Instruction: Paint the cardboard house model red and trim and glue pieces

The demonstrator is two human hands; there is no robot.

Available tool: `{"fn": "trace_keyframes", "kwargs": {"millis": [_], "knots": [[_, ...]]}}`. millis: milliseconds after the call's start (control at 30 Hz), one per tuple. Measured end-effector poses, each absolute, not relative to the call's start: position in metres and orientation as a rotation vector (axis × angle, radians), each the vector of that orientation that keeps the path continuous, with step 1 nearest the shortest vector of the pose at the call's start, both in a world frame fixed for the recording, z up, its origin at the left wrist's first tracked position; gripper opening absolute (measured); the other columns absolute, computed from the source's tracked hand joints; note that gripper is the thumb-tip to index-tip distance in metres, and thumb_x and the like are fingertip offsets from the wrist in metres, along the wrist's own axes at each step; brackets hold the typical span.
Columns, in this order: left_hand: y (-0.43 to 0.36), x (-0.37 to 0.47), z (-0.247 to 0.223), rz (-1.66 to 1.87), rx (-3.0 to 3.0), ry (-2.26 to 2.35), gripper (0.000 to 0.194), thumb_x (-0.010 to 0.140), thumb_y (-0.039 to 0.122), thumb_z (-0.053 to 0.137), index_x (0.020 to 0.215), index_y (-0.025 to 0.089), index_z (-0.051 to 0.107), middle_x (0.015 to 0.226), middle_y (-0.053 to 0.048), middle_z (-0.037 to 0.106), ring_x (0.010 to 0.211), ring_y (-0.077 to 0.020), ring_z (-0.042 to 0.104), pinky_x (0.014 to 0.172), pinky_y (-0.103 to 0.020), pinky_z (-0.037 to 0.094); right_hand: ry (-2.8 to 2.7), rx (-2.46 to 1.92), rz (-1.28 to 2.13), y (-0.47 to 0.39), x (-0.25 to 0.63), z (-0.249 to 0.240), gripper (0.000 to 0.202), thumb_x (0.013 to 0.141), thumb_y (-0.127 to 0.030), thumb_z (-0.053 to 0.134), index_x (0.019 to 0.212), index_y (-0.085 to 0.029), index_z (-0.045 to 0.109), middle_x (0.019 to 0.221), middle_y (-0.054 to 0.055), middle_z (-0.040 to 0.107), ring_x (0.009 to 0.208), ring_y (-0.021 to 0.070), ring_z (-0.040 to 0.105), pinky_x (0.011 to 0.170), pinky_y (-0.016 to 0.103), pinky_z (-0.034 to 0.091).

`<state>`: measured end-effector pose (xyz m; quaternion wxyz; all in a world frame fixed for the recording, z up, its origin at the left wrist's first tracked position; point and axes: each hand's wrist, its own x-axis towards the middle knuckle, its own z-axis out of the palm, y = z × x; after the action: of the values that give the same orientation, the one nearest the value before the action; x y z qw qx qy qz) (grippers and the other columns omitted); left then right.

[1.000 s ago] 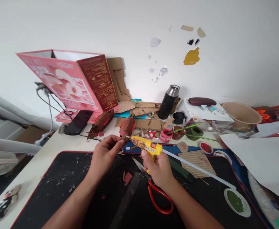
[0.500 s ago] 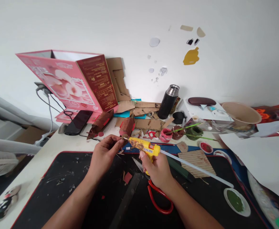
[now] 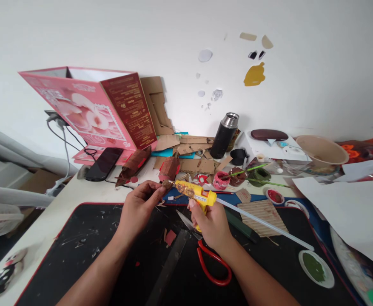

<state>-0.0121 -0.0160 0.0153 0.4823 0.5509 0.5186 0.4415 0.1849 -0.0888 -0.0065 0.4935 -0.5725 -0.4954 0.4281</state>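
In my right hand (image 3: 212,223) is a yellow hot glue gun (image 3: 194,193), gripped by its handle, with brown stains along its front. A long translucent glue stick (image 3: 266,222) juts from its back end. My left hand (image 3: 143,202) pinches a small brown piece (image 3: 167,184) between thumb and fingertips; its exact kind is too small to tell. The gun's metal nozzle (image 3: 172,182) is right at that piece, seemingly touching it. Under my right hand lie scissors with red handles (image 3: 214,267), their blades partly hidden.
A black mat (image 3: 87,255) holds a dark ruler (image 3: 170,263), scraps and a green cutter (image 3: 242,225). Behind stand brown cardboard models (image 3: 169,168), paint jars (image 3: 221,180) with brushes, and an uncapped black thermos (image 3: 225,136). A dish of green paint (image 3: 315,267) sits at right.
The glue gun has shifted slightly right, so more of its nozzle shows beside the brown piece. Both hands keep their hold, and the view has moved a little.
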Motion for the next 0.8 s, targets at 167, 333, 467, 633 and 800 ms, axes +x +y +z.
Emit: {"fn": "trace_keyframes", "kwargs": {"millis": [167, 333, 467, 633, 800], "knots": [[-0.0149, -0.0129, 0.0146, 1.090, 1.313, 1.265, 0.043, 0.076, 0.060, 0.091, 0.080, 0.021, 0.074, 0.070, 0.000, 0.069, 0.066, -0.0157, 0.059, 0.062, -0.026, 0.047, -1.226, -1.376, 1.019, -0.0884, 0.1858, -0.0081, 0.050, 0.104, -0.064, 0.058, 0.074, -0.024, 0.058, 0.053, -0.002, 0.056, 0.049, 0.0158, 0.055, 0.051, 0.026, 0.045], [-0.0144, -0.0118, 0.0168, 1.121, 1.286, 1.272, 0.044, 0.073, 0.060, 0.092, 0.079, 0.020, 0.074, 0.070, 0.000, 0.068, 0.065, -0.0154, 0.058, 0.062, -0.026, 0.047, -1.225, -1.396, 1.011, -0.0882, 0.1861, -0.0079, 0.051, 0.103, -0.067, 0.057, 0.076, -0.024, 0.060, 0.053, -0.002, 0.056, 0.049, 0.0165, 0.054, 0.051, 0.027, 0.045], [-0.0147, -0.0114, 0.0204, 1.146, 1.285, 1.274, 0.043, 0.073, 0.059, 0.092, 0.077, 0.020, 0.073, 0.070, 0.000, 0.067, 0.065, -0.0150, 0.057, 0.063, -0.026, 0.047, -1.222, -1.403, 1.024, -0.0887, 0.1851, -0.0065, 0.051, 0.102, -0.068, 0.058, 0.076, -0.024, 0.060, 0.053, -0.002, 0.056, 0.049, 0.0170, 0.055, 0.051, 0.028, 0.045], [-0.0140, -0.0116, 0.0205, 1.151, 1.300, 1.281, 0.042, 0.073, 0.059, 0.091, 0.076, 0.021, 0.073, 0.070, 0.000, 0.067, 0.065, -0.0154, 0.057, 0.064, -0.027, 0.048, -1.227, -1.390, 1.036, -0.0896, 0.1834, -0.0058, 0.048, 0.102, -0.066, 0.058, 0.078, -0.025, 0.061, 0.053, -0.002, 0.055, 0.049, 0.0174, 0.054, 0.049, 0.027, 0.044], [-0.0134, -0.0125, 0.0189, 1.144, 1.312, 1.284, 0.044, 0.074, 0.061, 0.091, 0.076, 0.020, 0.073, 0.069, 0.000, 0.066, 0.065, -0.0153, 0.057, 0.063, -0.027, 0.047, -1.242, -1.380, 1.026, -0.0892, 0.1833, -0.0049, 0.046, 0.102, -0.062, 0.059, 0.077, -0.024, 0.062, 0.054, -0.002, 0.056, 0.050, 0.0173, 0.056, 0.051, 0.028, 0.046]]}}
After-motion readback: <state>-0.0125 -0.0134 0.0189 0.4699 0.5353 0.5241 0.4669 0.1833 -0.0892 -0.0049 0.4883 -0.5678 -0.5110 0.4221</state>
